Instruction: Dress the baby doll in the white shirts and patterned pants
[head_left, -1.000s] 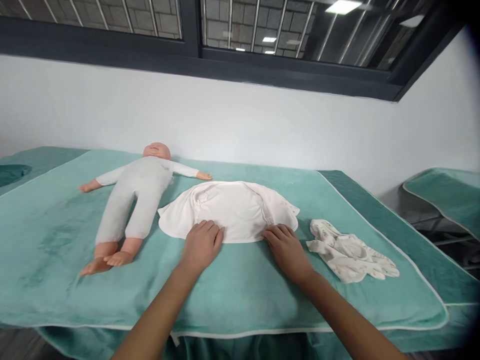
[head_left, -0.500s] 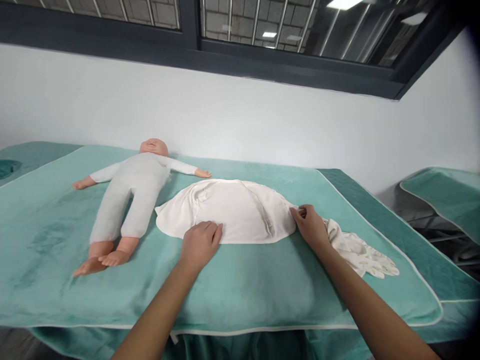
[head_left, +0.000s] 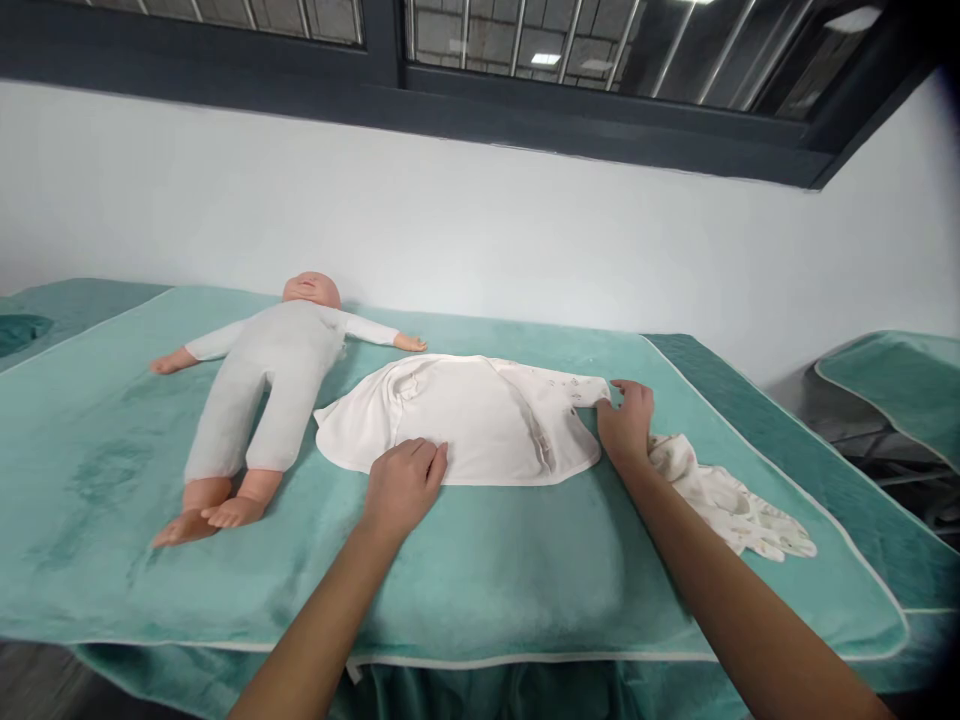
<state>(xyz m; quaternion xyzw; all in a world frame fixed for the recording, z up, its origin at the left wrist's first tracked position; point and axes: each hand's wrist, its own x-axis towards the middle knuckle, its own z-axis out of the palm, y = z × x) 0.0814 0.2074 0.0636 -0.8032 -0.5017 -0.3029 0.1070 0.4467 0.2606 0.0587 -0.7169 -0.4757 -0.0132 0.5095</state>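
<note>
A white baby shirt [head_left: 472, 420] lies spread on the green cover, with its right sleeve stretched out sideways and small prints on that sleeve. My left hand [head_left: 406, 482] rests on the shirt's lower edge, fingers curled down onto the cloth. At the end of the right sleeve, my right hand [head_left: 627, 420] has thumb and fingers closed around the cuff. Left of the shirt, a baby doll [head_left: 277, 390] in a white body suit lies on its back, arms spread. Beyond my right wrist is a crumpled, printed white garment [head_left: 720, 495].
The green cover [head_left: 495, 580] with pale piping lies over the bed. A white wall [head_left: 480, 240] and a dark window frame [head_left: 525, 105] rise behind it. Another green-covered surface [head_left: 900, 385] stands at the right.
My right hand has drawn the shirt's right sleeve outward and up, so it now lies extended. My left hand stays on the lower edge. The view has shifted slightly.
</note>
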